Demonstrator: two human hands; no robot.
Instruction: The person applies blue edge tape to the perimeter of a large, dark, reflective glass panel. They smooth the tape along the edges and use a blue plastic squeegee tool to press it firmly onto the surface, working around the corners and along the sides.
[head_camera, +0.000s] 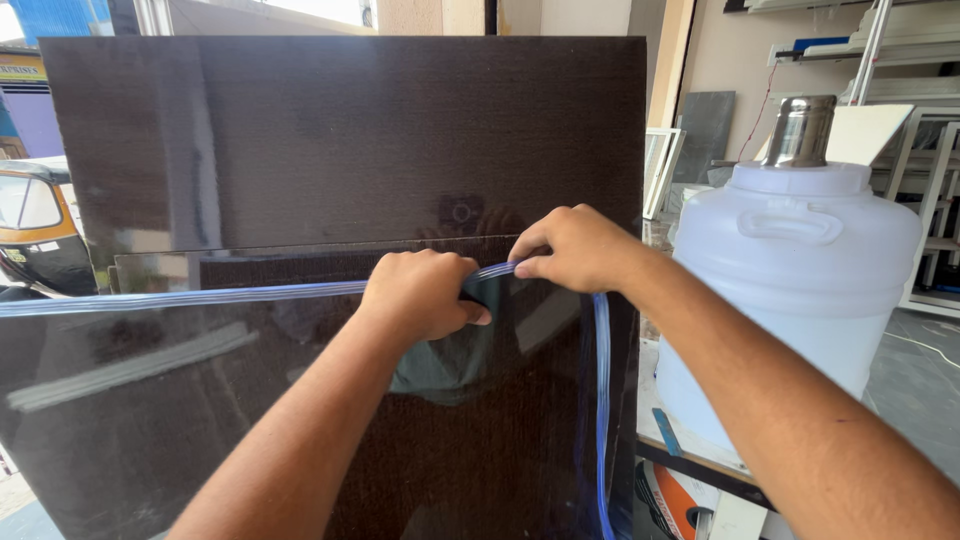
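Beige walls (715, 50), white metal shelving (925, 160) at right, grey floor (915, 385), daylight through window (310, 10) above

panel (300, 430): dark brown wood-grain laminate, very glossy, mirror-smooth
back panel (350, 130): same wood-grain, duller sheen
strip (200, 296): clear bluish plastic film, shiny, ribbed
drum (790, 270): white translucent plastic, matt
cup (800, 130): polished metal

Both hands (420, 295) (575, 248) pinch blue film strip (200, 297) on dark glossy panel (330, 150).
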